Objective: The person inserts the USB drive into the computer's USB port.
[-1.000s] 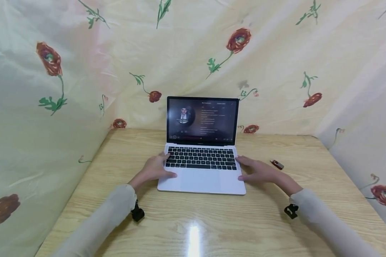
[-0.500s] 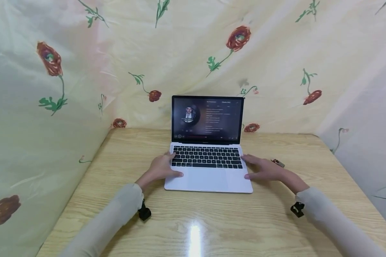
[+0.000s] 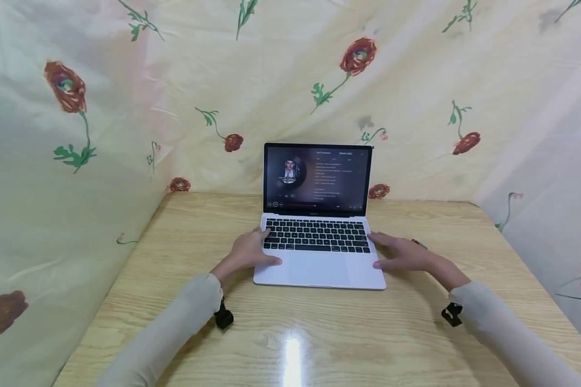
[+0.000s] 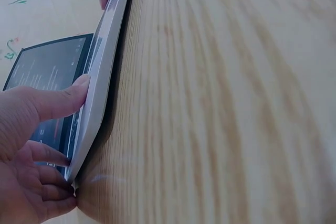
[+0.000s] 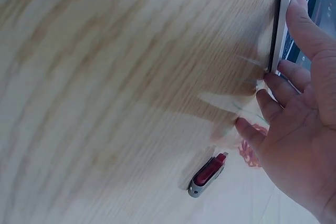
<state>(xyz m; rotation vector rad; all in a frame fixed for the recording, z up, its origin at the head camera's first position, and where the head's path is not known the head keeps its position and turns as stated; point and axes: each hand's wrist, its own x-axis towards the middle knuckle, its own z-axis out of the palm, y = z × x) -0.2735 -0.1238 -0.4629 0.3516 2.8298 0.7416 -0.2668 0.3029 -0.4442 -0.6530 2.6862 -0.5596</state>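
Observation:
An opened silver laptop (image 3: 318, 270) rests on the wooden table, its lit screen (image 3: 341, 183) showing a music player. My left hand (image 3: 247, 251) grips the laptop's left side. Its thumb lies on the palm rest, one finger reaches the keyboard's edge, and the other fingertips sit at the side edge in the left wrist view. At the opposite side my right hand (image 3: 406, 255) holds the laptop, thumb tip on the palm rest and fingers along the edge. Just beyond that hand lies a red USB flash drive (image 5: 207, 175) with a silver swivel cover, mostly hidden in the head view.
The wood-grain table (image 3: 290, 317) runs back to a flower-patterned cloth (image 3: 281, 80) that hangs behind and on both sides. The laptop screen stands close in front of the back cloth. Black wrist straps show at both sleeves.
Both hands have shifted the laptop to the right across the table, more slowly in the last half second. The right hand now covers most of the flash drive in the head view.

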